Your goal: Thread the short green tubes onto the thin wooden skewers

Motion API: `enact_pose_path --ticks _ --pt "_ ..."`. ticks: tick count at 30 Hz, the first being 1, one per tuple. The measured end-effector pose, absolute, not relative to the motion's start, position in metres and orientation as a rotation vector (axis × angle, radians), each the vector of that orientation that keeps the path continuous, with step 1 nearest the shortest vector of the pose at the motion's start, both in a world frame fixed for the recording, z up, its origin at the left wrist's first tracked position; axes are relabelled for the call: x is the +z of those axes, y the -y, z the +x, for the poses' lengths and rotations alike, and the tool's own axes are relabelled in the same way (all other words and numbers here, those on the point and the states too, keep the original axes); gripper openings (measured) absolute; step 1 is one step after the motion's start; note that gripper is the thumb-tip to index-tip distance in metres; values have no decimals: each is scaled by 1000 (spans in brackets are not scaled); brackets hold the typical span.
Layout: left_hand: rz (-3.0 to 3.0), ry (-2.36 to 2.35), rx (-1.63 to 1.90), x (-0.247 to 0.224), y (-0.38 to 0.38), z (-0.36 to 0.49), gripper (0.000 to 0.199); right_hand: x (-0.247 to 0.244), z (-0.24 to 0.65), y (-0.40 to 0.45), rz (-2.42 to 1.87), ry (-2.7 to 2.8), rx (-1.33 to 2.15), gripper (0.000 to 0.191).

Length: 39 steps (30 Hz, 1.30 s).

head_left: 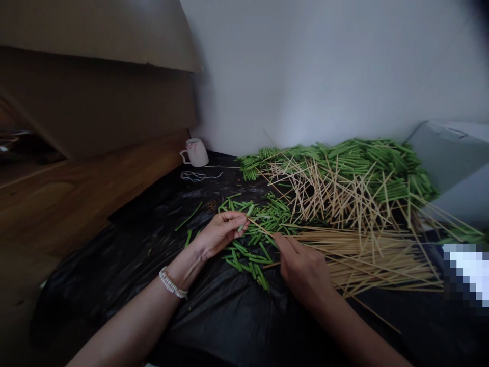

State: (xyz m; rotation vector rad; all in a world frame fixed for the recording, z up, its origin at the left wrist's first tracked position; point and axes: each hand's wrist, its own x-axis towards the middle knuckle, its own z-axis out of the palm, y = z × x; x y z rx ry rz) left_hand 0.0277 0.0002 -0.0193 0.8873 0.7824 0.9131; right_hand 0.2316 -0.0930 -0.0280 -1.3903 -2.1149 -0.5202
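Observation:
Between thumb and fingers, my left hand [225,228] pinches a short cut green stem [250,210]. My right hand [303,262] is closed around a thin wooden skewer [262,226], whose far end meets the stem at my left fingertips. Whether the skewer has entered the stem is too small to tell. Below and around both hands lie loose cut green stems [248,265] on black plastic sheeting [229,316]. Just right of my right hand spreads a layer of bare skewers [378,255], lying mostly sideways.
Skewers with green pieces on them form a large heap [344,168] along the pale wall [324,66]. A white mug [196,153] and a tangled string [194,176] are at the back left, near a cardboard box [114,92]. A grey container [446,158] stands at right.

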Motion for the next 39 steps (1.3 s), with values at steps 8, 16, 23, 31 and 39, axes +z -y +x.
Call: enact_pose_path --ticks 8,16,23,31,39 --pt "1017 -810 832 -23 10 40 24 -31 226 93 -1413 2130 -469 35" --pt "1522 -914 745 -3 3 28 24 -28 227 92 -1382 2140 -485 34" --pt "1925 -964 322 24 -10 -26 25 -28 233 89 -1395 2103 -550 34" --pt "2289 -1073 180 5 -12 -28 15 -29 234 89 -1422 2103 -540 34" --pt "1909 -1051 607 5 -12 -11 18 -29 233 89 -1420 2074 -516 33"
